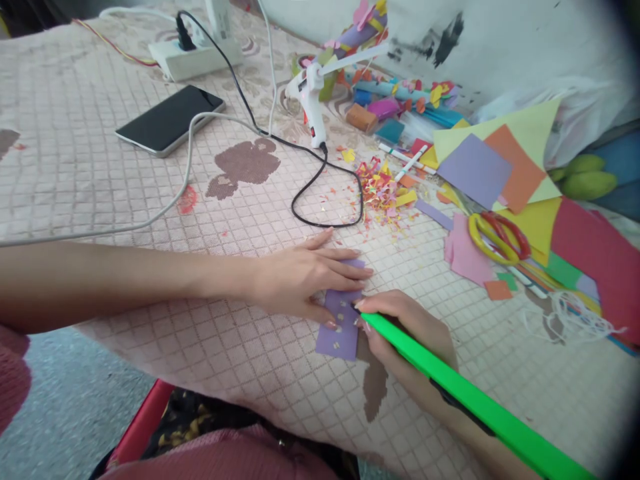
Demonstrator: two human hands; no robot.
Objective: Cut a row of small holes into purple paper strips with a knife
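A narrow purple paper strip (336, 340) lies on the tablecloth, marked with several small pale cut-out-like spots. My left hand (295, 277) rests flat across its upper part, fingers spread and pressing it down. My right hand (413, 327) is closed around a long bright green utility knife (450, 383) with a black slider on its side. The knife's tip is at the strip's right edge, close to my left fingertips. My fingers partly hide the tip, so I cannot tell whether it touches the paper.
A white glue gun (313, 100) stands behind, its black cord looping on the cloth. Paper scraps (383, 187) are heaped near it. To the right lie scissors (493, 240), coloured paper sheets (475, 170) and white string (575, 317). A phone (170, 120) and power strip (195, 59) are at back left.
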